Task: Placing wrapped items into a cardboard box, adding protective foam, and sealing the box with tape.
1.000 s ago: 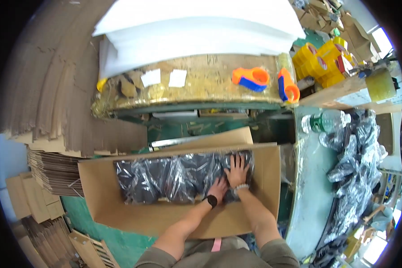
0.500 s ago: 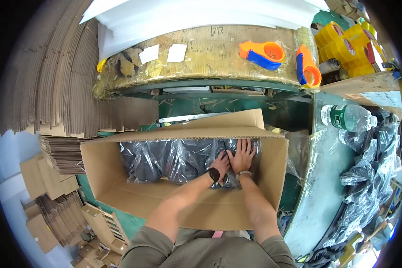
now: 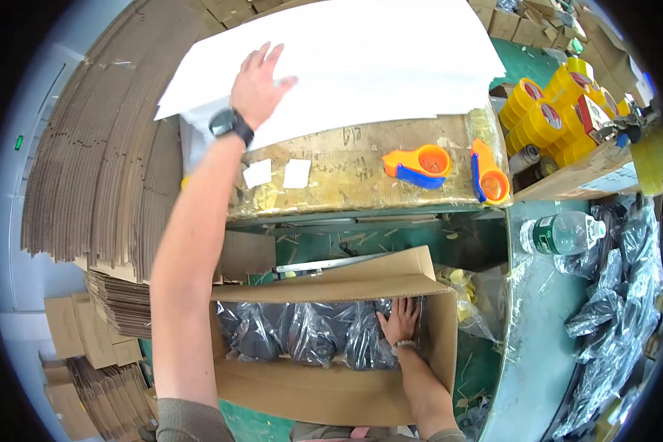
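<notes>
While the open cardboard box (image 3: pixel 324 383) already carries a row of dark plastic-wrapped bundles (image 3: pixel 302 335) along its far side, nothing lies over them and the flaps stand open, so the packing looks partly done with covering and sealing apparently left. The box sits on the floor directly below the near edge of the desk (image 3: pixel 353 173), its rear flap tilted up toward that edge. Inside the box, at its right end, the person's right hand (image 3: pixel 400 321) presses flat on the bundles, fingers spread and closing on nothing. Up from the box, the left hand (image 3: pixel 258 85), a dark watch at its wrist, lies open and splayed on the stack of white sheets (image 3: pixel 361 59) at the back of the desk; no sheet is pinched or lifted. Right of that stack on the desk lie two orange-and-blue tape dispensers (image 3: pixel 438 166), untouched, and further right yellow tape rolls (image 3: pixel 549 110) are piled. Right of the box, a clear water bottle (image 3: pixel 563 234) and more dark wrapped bundles (image 3: pixel 619 295) rest on a side surface, seemingly still unpacked. Left of the box, flattened cardboard (image 3: pixel 103 184) is stacked high.
</notes>
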`<state>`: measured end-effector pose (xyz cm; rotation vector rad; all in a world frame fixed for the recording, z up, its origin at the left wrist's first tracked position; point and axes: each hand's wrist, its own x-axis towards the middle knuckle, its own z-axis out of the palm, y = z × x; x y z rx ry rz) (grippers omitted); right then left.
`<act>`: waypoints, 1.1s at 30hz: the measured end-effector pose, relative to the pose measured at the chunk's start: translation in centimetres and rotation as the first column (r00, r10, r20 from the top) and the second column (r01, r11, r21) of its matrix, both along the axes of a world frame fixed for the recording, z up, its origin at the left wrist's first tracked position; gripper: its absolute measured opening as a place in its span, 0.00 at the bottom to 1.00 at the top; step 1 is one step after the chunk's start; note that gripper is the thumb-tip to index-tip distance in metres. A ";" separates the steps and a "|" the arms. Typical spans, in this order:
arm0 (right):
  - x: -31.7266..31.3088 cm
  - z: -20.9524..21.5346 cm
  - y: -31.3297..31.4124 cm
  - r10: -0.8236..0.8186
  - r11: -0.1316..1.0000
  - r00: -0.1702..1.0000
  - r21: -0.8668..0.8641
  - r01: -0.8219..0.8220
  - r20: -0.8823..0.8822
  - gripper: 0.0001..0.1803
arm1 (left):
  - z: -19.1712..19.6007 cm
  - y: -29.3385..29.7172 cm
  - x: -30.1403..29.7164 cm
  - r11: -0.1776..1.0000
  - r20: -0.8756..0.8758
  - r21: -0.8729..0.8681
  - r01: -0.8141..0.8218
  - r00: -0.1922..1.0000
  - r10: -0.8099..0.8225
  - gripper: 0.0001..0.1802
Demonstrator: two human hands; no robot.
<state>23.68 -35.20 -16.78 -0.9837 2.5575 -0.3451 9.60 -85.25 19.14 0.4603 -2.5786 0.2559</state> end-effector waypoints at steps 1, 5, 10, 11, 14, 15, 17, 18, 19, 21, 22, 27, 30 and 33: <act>-0.2 0.4 -0.6 0.026 1.000 1.000 -0.001 -0.026 -0.017 0.45 | -0.7 -2.6 -0.3 0.997 0.138 0.060 -0.045 0.990 0.037 0.30; -1.7 0.0 0.7 0.011 1.000 0.998 0.016 -0.010 -0.057 0.44 | -4.1 -4.1 -1.5 0.931 0.298 0.341 -0.132 0.954 0.026 0.26; -1.5 0.6 -1.2 0.058 0.998 0.998 -0.033 -0.058 -0.006 0.44 | -5.5 -6.5 2.3 0.980 0.083 -0.198 0.014 0.997 0.002 0.22; -1.7 0.2 -1.0 0.051 0.998 0.999 -0.034 -0.051 -0.008 0.44 | -4.8 -5.7 1.8 0.997 0.159 0.052 -0.063 0.986 0.054 0.23; -2.0 0.9 0.0 -0.013 0.990 1.000 -0.137 0.015 0.015 0.42 | -1.1 0.0 1.6 0.937 0.265 0.178 -0.302 0.932 0.250 0.17; -1.6 1.7 -0.7 -0.003 0.990 1.000 -0.140 0.005 0.015 0.41 | -0.8 0.5 3.3 0.984 0.080 0.128 -0.127 0.990 0.117 0.20; -1.5 4.6 -1.3 0.028 0.987 1.000 -0.160 -0.029 -0.007 0.36 | 0.4 3.5 7.6 1.000 0.015 -0.014 0.028 1.000 -0.028 0.17; -1.9 7.5 -1.8 0.051 0.981 0.998 -0.184 -0.056 -0.030 0.33 | 1.8 6.8 10.7 0.997 0.121 -0.076 0.019 0.993 -0.009 0.11; -2.2 12.6 -2.8 0.134 0.908 0.991 -0.402 -0.116 0.018 0.25 | 2.6 9.7 14.4 0.970 -0.003 -0.117 0.214 0.976 -0.216 0.09; -0.5 24.3 -3.3 0.130 0.715 0.985 -0.677 -0.174 -0.115 0.16 | 2.5 17.4 22.1 0.994 0.139 0.021 0.103 0.985 -0.105 0.12; 0.4 28.3 -1.9 0.134 0.640 0.950 -0.707 -0.301 -0.283 0.16 | 1.4 20.8 26.2 0.987 0.153 0.096 0.130 0.978 -0.144 0.17; 2.1 33.3 -1.4 0.118 0.481 0.536 -0.425 -0.767 -0.836 0.38 | -4.8 31.0 39.0 0.849 0.498 0.525 -0.061 0.830 -0.249 0.15; 4.2 30.6 -1.9 0.214 0.796 0.908 -0.475 -0.376 -0.359 0.34 | -13.1 31.8 44.4 0.699 0.698 0.629 -0.340 0.642 -0.317 0.10; 5.6 27.1 -0.7 0.037 0.943 0.999 -0.332 -0.035 0.002 0.31 | -22.9 31.1 47.2 0.646 0.760 0.626 -0.438 0.530 -0.377 0.10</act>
